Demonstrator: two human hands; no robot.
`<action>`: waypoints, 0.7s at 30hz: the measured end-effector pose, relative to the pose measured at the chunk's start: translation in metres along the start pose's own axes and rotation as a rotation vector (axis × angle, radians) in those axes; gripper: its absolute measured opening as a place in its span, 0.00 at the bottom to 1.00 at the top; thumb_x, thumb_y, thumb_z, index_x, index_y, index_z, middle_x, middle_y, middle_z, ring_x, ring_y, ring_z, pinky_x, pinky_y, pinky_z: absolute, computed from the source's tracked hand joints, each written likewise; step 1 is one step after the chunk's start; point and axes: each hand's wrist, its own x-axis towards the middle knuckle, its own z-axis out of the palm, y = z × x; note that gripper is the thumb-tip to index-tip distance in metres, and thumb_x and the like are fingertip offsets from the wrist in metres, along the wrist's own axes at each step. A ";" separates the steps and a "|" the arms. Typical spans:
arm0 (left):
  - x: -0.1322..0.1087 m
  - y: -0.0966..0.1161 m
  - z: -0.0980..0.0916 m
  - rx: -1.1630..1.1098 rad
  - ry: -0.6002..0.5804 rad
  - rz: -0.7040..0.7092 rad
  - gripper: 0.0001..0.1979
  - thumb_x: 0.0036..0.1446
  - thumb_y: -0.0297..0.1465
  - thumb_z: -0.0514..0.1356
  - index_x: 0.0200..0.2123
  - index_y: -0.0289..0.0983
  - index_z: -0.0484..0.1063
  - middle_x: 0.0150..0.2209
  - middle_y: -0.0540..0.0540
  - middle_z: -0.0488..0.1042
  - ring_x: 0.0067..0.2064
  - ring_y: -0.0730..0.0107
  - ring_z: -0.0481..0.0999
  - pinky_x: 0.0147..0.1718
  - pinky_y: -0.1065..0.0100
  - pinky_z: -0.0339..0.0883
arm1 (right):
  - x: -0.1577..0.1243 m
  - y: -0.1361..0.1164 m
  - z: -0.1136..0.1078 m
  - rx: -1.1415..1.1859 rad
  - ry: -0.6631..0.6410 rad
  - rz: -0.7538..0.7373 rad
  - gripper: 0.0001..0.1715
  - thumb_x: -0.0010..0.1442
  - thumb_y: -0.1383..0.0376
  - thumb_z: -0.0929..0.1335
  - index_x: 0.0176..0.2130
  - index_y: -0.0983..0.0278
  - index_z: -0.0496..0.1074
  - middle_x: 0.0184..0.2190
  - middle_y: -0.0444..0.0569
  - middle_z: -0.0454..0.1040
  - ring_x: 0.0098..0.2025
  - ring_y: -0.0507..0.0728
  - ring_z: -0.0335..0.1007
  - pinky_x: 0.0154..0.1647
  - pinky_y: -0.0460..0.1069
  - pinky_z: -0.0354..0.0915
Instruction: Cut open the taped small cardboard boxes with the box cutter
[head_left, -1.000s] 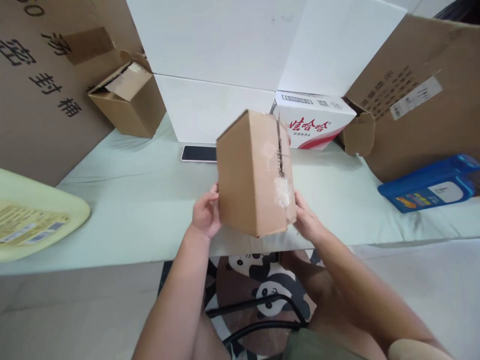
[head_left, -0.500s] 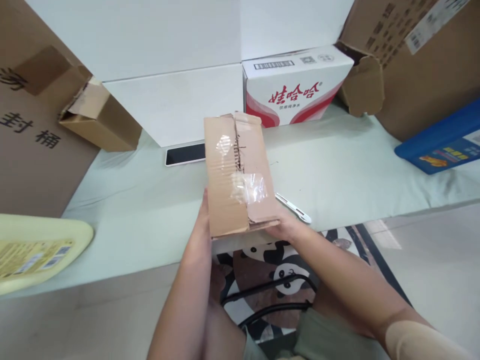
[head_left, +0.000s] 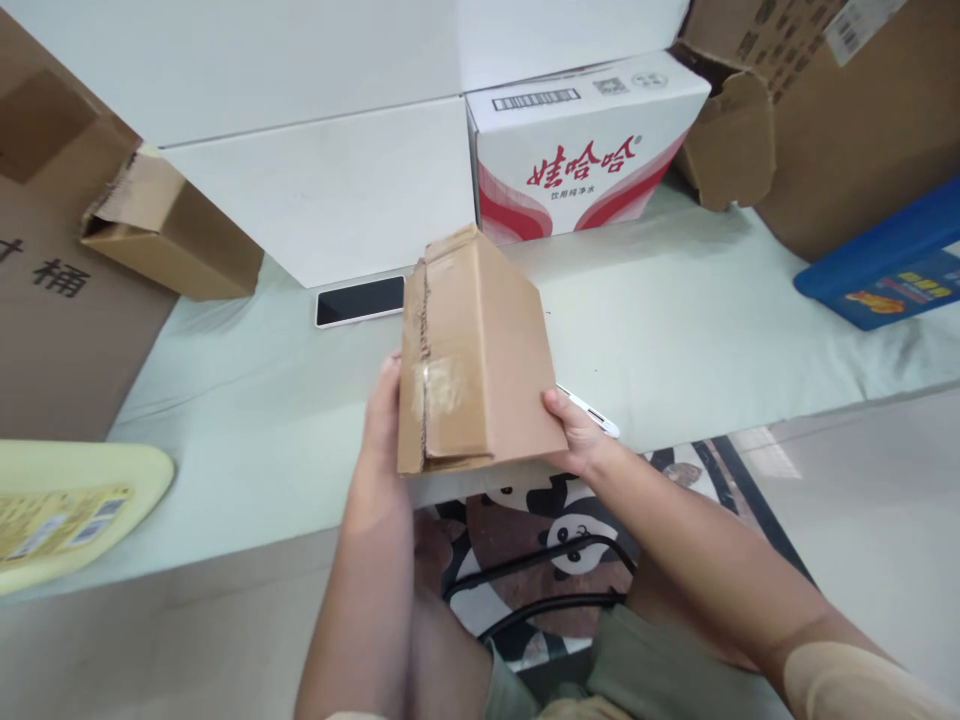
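I hold a small brown cardboard box [head_left: 480,350] in the air over the near edge of a pale green table [head_left: 675,330]. Its taped, torn seam faces left toward me. My left hand [head_left: 379,430] presses flat against the box's left side, fingers extended upward. My right hand [head_left: 574,430] grips the lower right corner, thumb on the face, fingers hidden beneath. A white utility knife [head_left: 592,412] lies on the table just behind my right hand.
A phone [head_left: 360,300] lies face up behind the box. White cartons [head_left: 322,190], a red-and-white printed carton [head_left: 577,150], brown boxes [head_left: 165,235] and a large brown carton [head_left: 840,110] line the back. A blue package [head_left: 885,265] lies right, a yellow object [head_left: 67,500] left.
The box has been turned in my hands: the taped seam that faced up now faces left, and a plain side shows. My view has shifted slightly nearer the table.
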 end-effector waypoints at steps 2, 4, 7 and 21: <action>-0.009 0.024 0.003 -0.044 -0.095 0.080 0.36 0.46 0.60 0.65 0.51 0.41 0.73 0.56 0.42 0.75 0.56 0.50 0.75 0.53 0.53 0.71 | 0.001 0.001 0.003 -0.017 0.051 -0.044 0.36 0.37 0.52 0.82 0.43 0.60 0.73 0.43 0.51 0.82 0.52 0.67 0.78 0.54 0.62 0.74; -0.019 0.040 0.003 0.070 -0.292 0.145 0.46 0.39 0.59 0.70 0.59 0.44 0.69 0.66 0.40 0.65 0.64 0.44 0.67 0.58 0.51 0.68 | 0.002 0.002 0.003 -0.034 0.092 -0.071 0.36 0.36 0.53 0.82 0.43 0.59 0.73 0.44 0.51 0.82 0.51 0.67 0.78 0.54 0.63 0.74; -0.027 0.047 -0.001 0.288 -0.480 0.187 0.58 0.31 0.46 0.78 0.67 0.48 0.60 0.72 0.40 0.52 0.69 0.40 0.58 0.62 0.49 0.64 | 0.004 0.003 0.000 -0.064 0.118 -0.044 0.36 0.35 0.49 0.82 0.41 0.59 0.73 0.41 0.51 0.83 0.49 0.68 0.78 0.51 0.64 0.75; -0.020 0.038 -0.018 0.460 0.132 0.122 0.26 0.46 0.24 0.59 0.52 0.41 0.69 0.54 0.40 0.76 0.42 0.61 0.80 0.36 0.63 0.76 | 0.011 0.002 0.009 -0.201 0.176 -0.055 0.38 0.39 0.48 0.79 0.47 0.55 0.70 0.47 0.51 0.80 0.58 0.69 0.71 0.56 0.65 0.69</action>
